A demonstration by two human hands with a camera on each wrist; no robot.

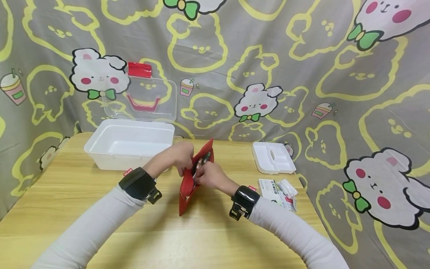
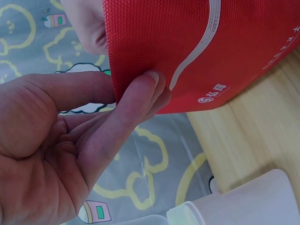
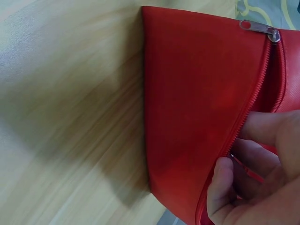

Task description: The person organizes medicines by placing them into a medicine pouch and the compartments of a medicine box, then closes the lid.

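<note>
Red and unzipped, the pouch is over the desk, long axis running away from the person, midway between the left hand, which grips its left side, and the right hand, which pinches its right rim.

From here I see a big grey cloth hanging like a wall behind the bench. It has yellow animal outlines, white bunnies with green bows, and pink cups. The bench is yellow wood, with soft shadows on top.
</note>
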